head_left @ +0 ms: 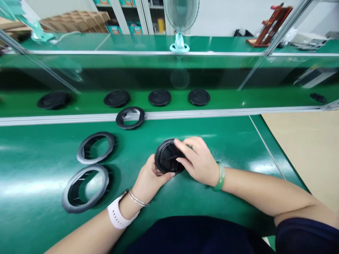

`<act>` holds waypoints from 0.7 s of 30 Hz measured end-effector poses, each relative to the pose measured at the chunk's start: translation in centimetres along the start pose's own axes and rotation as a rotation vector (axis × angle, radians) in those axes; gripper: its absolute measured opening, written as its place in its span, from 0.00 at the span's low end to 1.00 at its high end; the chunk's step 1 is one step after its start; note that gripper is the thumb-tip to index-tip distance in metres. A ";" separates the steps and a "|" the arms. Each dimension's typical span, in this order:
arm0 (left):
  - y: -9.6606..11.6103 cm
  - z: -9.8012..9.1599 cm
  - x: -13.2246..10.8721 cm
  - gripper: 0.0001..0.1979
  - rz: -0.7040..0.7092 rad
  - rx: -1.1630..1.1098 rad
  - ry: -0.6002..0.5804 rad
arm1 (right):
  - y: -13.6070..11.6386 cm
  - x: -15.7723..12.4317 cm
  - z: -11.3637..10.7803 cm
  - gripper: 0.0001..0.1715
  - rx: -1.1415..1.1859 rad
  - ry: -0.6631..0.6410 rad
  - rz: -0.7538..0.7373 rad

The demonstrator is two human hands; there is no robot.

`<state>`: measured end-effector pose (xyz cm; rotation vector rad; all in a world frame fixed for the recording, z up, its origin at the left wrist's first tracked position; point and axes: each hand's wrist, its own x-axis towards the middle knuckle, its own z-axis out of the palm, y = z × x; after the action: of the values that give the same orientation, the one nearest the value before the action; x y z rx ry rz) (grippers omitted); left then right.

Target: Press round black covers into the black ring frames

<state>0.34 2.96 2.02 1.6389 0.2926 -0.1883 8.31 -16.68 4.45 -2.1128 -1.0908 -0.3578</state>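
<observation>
Disc (168,158) is held just above the worktop (217,134), between its far rail (225,113) and its near edge. The left hand (149,180) is closed round its left and near sides, with the thumb on the rim; by the right hand (200,160) it is gripped between finger and thumb, at the upper rim and over the thin inner bars.

A bar might be bent or snapped if it were pressed off-centre, and the disc could be tipped from the left grip by a hard push, since the near rim is secured mainly by one thumb. The lower ring (67,194), near the left wrist, might be knocked by the forearm; the upper ring (81,153) is less exposed. The small ring (119,120), seen overlapping the rail, might be dislodged by a nudge.

The worktop is green and glossy, streaked with glare, and bounded at right by pale floor (304,151). Behind the rail, four discs (159,97) are set in a row. On a high shelf (148,43) a fan (182,14) and a wooden stand (274,24) are placed; cartons (76,21) are stacked beyond.
</observation>
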 end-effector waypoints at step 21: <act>0.8 0.8 -0.6 0.22 0.119 0.335 0.059 | 1.2 -0.4 3.4 0.16 0.624 0.050 0.723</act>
<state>0.05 2.07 2.86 1.9901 0.2146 -0.1020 8.76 -14.91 1.29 -1.7519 -0.2831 0.2513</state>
